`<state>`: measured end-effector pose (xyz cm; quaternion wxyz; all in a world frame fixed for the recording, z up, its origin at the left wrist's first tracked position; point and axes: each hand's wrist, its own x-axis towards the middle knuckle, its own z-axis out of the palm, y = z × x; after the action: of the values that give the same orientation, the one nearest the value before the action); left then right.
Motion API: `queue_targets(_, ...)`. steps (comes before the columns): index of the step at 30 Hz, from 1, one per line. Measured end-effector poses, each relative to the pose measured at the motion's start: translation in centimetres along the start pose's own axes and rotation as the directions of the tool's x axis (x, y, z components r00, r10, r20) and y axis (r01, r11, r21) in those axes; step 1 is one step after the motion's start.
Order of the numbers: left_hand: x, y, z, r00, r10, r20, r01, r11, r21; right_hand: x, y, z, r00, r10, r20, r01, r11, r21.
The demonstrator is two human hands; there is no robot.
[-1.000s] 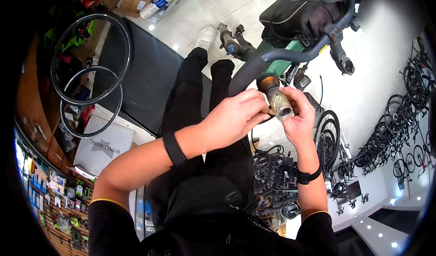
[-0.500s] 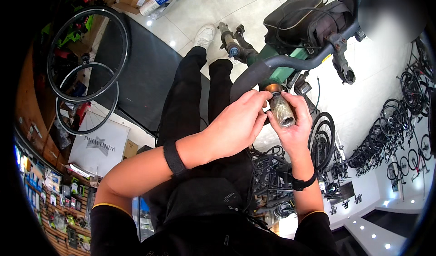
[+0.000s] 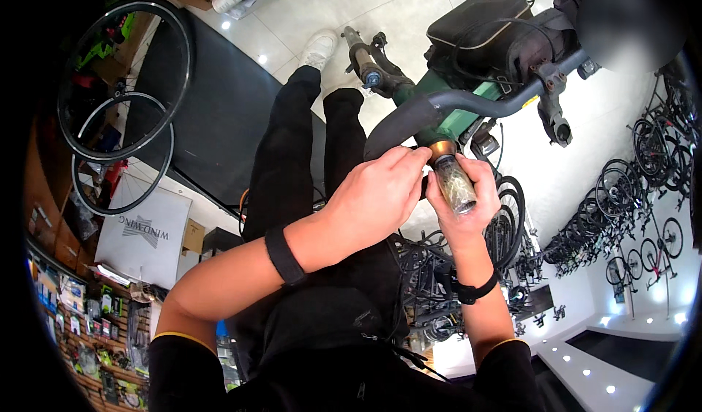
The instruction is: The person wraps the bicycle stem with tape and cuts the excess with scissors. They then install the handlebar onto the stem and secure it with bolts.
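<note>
A greasy metal steerer tube sticks out of the green bike frame, with a copper-coloured headset ring around its base. My right hand curls around the tube, thumb and fingers on opposite sides. Beside it my left hand is closed in a pinch, its fingertips close against the ring. Something dark shows between the two hands, but I cannot make out what it is. Just beyond my fingers lies the handlebar, its dark grip passing near my left hand.
A black bag sits on the frame, with a stem clamp to its right. The fork leg points away near my white shoe. Two wheels stand at the left beside a black mat. Many bikes line the right.
The view has shifted slightly, so the surroundings sit a little further left. Both hands stay at the tube and ring, with only small finger movement.
</note>
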<state>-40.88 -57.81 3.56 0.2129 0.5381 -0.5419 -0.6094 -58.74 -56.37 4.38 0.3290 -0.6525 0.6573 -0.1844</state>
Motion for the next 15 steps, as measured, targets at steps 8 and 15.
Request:
queue_targets(8, 0.2, -3.5, -0.6, 0.986, 0.144, -0.085, -0.153, 0.981, -0.120, 0.3, 0.9, -0.9, 0.991, -0.083, 0.103, 0.091, 0.993, -0.075)
queue_targets(15, -0.4, -4.1, -0.3, 0.976, 0.180, -0.122, -0.199, 0.966, -0.167, 1.2, 0.8, -1.3, 0.978, -0.117, 0.175, 0.141, 0.981, -0.132)
